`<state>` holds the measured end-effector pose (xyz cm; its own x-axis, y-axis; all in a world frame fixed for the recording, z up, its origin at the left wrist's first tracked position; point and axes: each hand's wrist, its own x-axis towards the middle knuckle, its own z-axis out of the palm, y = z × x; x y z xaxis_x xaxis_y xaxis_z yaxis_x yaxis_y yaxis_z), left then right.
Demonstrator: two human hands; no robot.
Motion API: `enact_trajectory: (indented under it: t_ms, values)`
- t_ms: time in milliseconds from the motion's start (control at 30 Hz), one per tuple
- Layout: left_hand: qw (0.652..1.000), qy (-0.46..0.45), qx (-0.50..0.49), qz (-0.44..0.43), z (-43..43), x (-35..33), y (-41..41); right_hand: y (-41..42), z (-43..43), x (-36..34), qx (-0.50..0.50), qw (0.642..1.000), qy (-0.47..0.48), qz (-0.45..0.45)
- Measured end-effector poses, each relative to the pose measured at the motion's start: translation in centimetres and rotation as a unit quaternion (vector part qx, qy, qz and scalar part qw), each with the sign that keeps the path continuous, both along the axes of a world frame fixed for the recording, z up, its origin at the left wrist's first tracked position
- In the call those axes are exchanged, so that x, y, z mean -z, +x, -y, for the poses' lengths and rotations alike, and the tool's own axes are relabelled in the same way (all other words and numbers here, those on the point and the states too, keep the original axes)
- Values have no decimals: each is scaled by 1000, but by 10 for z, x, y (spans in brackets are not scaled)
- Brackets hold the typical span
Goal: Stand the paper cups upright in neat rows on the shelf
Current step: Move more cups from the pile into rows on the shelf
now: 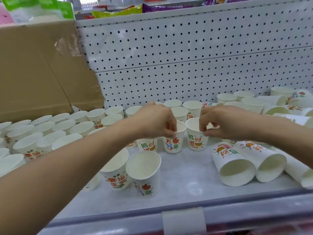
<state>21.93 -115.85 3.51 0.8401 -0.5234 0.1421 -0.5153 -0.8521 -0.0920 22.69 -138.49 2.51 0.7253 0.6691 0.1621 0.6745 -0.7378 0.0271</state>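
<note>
White paper cups with coloured print fill the white shelf. Several stand upright in rows on the left and at the back. My left hand pinches the rim of an upright cup in the middle. Right beside it, my right hand pinches the rim of another upright cup. Two upright cups stand closer to the front. Several cups lie on their sides at the right front, mouths toward me, and more lie tumbled at the back right.
A brown cardboard box stands at the back left of the shelf. A white perforated back panel rises behind the cups. The shelf's front rail with a clear label holder runs along the bottom. Packaged goods sit on the shelf above.
</note>
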Motion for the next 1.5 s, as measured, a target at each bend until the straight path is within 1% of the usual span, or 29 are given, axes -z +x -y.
enact_trajectory:
  t_ms: [100,200,267,367,433,500,600,633,733,833,867,933,1033,1200,1267,1333,1400,1467,1500]
  values:
    - [1000,-16,-10,-17,-1,-5,-6,-3,5,2,22,1000,21,-3]
    - [999,-52,-8,3,1,-16,-28,-15,14,3,34,997,69,-8]
    - [993,-120,1,21,7,-19,-50,-28,23,3,30,993,116,-13]
    - [970,-240,39,25,29,-5,-91,-52,42,6,23,980,195,-20]
    - [961,-269,66,-2,50,15,-111,-69,61,10,20,973,228,-29]
    - [966,-253,51,-18,72,36,-118,-84,82,13,13,974,220,-48]
    - [975,-217,-43,4,93,60,-109,-92,105,19,21,985,161,-51]
    - [973,-221,-65,9,97,65,-105,-90,108,23,26,988,145,-37]
    - [956,-277,-93,23,107,73,-98,-82,108,31,34,992,120,16]
    - [938,-316,-123,68,108,67,-101,-73,105,32,25,992,122,34]
    - [935,-316,-140,74,105,62,-103,-70,103,30,19,990,134,34]
    - [944,-271,-184,35,98,47,-102,-63,95,24,14,988,154,16]
    - [950,-205,-232,-47,92,26,-95,-50,80,11,26,990,141,-18]
    - [960,-120,-236,-93,96,15,-86,-35,65,1,39,987,119,-99]
    - [960,-107,-238,-103,93,15,-86,-33,66,3,57,985,110,-118]
    - [963,-126,-225,-84,86,16,-88,-35,72,4,60,987,119,-91]
    - [964,-176,-188,-64,76,18,-93,-40,79,5,38,987,141,-68]
    - [956,-234,-145,-97,71,18,-101,-50,84,6,5,984,151,-89]
    - [954,-240,-133,-117,71,18,-104,-55,85,6,-6,986,133,-101]
